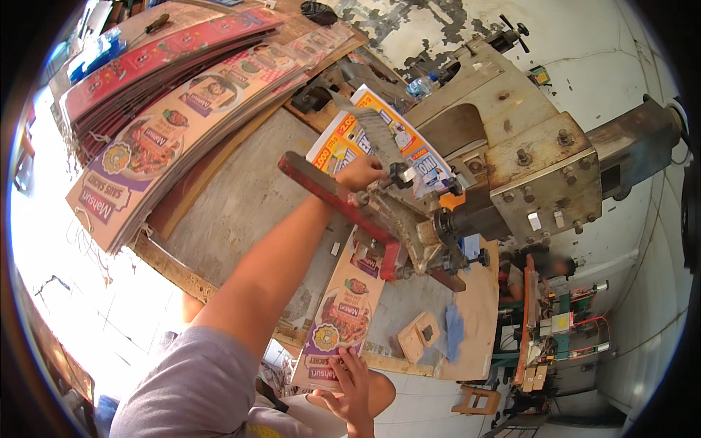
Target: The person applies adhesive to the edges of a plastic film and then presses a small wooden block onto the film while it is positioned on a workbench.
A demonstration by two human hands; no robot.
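My left hand [361, 173] reaches across to the press and is curled closed beside its long red bar [328, 191]. What its fingers hold, if anything, is hidden. Orange, white and blue printed sheets [409, 142] lie just beyond it. A long printed cardboard strip [339, 314] with food pictures runs from under the red bar toward me, its near end jutting past the table edge. My right hand [347, 383] rests on that near end, fingers stretched out over the print and thumb off to the side.
Stacks of similar tan strips [175, 139] and red strips [161, 58] cover the left side. The heavy press head [544, 179] stands at the right. A small wooden block [418, 337] and a blue cloth [454, 332] lie on the table. Another person [511, 281] sits farther back.
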